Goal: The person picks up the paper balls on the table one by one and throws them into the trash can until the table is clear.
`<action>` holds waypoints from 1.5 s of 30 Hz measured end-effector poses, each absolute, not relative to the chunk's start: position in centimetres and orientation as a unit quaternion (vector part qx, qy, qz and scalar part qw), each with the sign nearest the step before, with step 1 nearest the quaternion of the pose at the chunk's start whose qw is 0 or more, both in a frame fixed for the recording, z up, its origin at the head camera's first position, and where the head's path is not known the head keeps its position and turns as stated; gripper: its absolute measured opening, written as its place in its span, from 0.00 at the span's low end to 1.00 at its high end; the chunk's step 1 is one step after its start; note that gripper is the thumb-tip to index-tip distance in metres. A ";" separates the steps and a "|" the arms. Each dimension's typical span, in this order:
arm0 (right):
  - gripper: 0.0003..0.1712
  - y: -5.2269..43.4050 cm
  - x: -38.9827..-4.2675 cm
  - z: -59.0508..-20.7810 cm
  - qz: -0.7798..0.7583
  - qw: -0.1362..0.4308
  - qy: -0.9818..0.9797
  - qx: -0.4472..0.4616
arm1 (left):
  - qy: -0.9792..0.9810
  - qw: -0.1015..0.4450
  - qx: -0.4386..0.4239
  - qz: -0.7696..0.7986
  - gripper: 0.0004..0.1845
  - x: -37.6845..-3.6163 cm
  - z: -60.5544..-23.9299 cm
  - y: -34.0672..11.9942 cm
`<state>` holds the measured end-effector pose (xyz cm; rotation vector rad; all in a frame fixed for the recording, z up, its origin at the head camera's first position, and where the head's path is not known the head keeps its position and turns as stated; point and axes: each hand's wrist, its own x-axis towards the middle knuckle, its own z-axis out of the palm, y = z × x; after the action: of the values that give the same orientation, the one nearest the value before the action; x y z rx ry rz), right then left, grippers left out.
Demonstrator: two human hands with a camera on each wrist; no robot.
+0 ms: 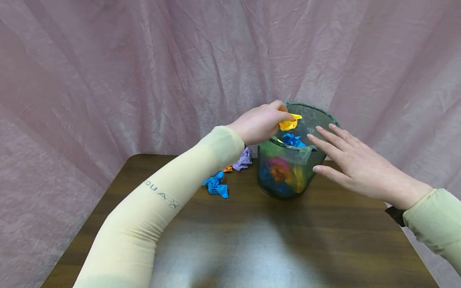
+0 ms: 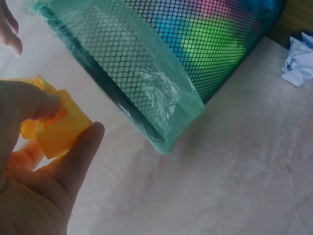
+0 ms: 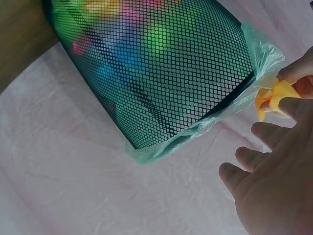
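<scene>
— Hands?
— Left hand (image 1: 260,125) pinches a yellow paper ball (image 1: 289,123) over the bin (image 1: 288,176), far centre of the table (image 1: 324,240). Right hand (image 1: 351,164) lies open, fingers straight against the bin's right side.
— Advice?
— Centre the ball above the mouth before letting go. Blue ball (image 1: 216,186) lies left.
</scene>
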<state>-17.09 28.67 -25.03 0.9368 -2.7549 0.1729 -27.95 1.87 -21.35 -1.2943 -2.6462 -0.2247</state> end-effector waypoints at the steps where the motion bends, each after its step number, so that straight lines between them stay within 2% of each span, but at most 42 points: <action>1: 0.45 28.7 -17.1 -25.1 0.058 0.114 -0.939 0.321 | -0.894 0.090 -0.433 -0.073 0.21 -28.1 -21.4 2.1; 11: 0.44 28.5 -16.7 -25.4 0.059 0.115 -0.937 0.325 | -0.907 0.076 -0.413 -0.039 0.24 -28.5 -22.1 4.0; 21: 0.45 28.4 -16.4 -25.6 0.059 0.111 -0.939 0.321 | -0.914 0.072 -0.398 -0.043 0.36 -28.4 -22.5 4.0; 24: 0.45 28.4 -16.3 -25.7 0.056 0.110 -0.939 0.320 | -0.913 0.089 -0.397 -0.044 0.38 -28.5 -22.4 4.0; 28: 0.44 28.3 -16.3 -25.8 0.052 0.112 -0.939 0.321 | -0.917 0.102 -0.385 -0.034 0.38 -28.6 -22.3 3.7; 45: 0.46 26.7 -15.5 -25.6 0.038 0.129 -0.929 0.345 | -0.932 0.097 -0.345 -0.052 0.37 -29.6 -23.3 -0.5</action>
<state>-15.45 26.67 -25.64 1.0032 -2.7000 0.1093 -29.57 -0.52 -23.25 -1.0224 -2.7599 -0.1544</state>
